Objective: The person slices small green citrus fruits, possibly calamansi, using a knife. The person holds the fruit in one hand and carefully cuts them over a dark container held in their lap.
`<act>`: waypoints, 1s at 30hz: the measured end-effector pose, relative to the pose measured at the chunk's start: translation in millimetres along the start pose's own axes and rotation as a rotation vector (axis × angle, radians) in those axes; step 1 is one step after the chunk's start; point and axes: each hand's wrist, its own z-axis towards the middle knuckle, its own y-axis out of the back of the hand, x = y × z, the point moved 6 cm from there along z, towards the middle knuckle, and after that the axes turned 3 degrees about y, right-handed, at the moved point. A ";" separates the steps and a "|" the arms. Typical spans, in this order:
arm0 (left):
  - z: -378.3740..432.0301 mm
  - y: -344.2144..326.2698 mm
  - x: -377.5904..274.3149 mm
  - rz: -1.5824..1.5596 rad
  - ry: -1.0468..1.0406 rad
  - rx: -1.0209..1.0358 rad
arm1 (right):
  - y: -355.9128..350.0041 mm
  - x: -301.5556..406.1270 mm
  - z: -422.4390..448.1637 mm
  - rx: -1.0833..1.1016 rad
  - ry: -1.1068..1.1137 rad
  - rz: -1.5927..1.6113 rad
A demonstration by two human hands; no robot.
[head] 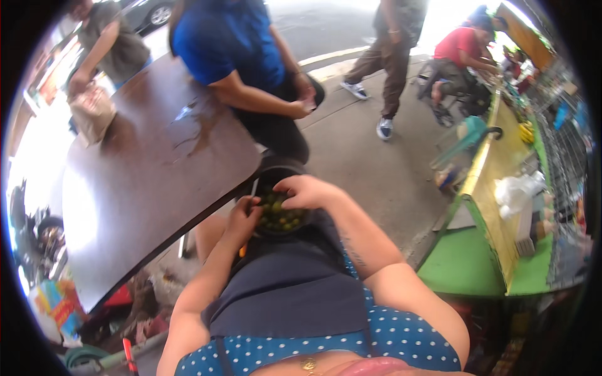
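Note:
A dark round bucket [282, 171] rests at my lap, partly filled with small green round fruits [281, 215]. My right hand [305, 191] reaches over its right side, fingers bent down just above or among the fruits; whether it pinches one cannot be told. At the bucket's left rim is my left hand [245, 214], its fingers curled near a thin pale strip [254, 187] that could be a blade or a handle; its grip is blurred. Below the bucket a dark apron [291, 296] covers my lap.
A brown table [160, 188] stands close on my left, with a wet patch. A person in blue [225, 42] sits beyond the bucket; another holds a paper bag [94, 113] over the table. A green and yellow stall [489, 235] with a plastic bag stands right. People are on the pavement.

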 end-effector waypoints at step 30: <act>-13.4 7.6 -24.0 0.504 -0.444 -0.265 | -106.2 -113.9 60.2 -0.089 -0.357 -0.370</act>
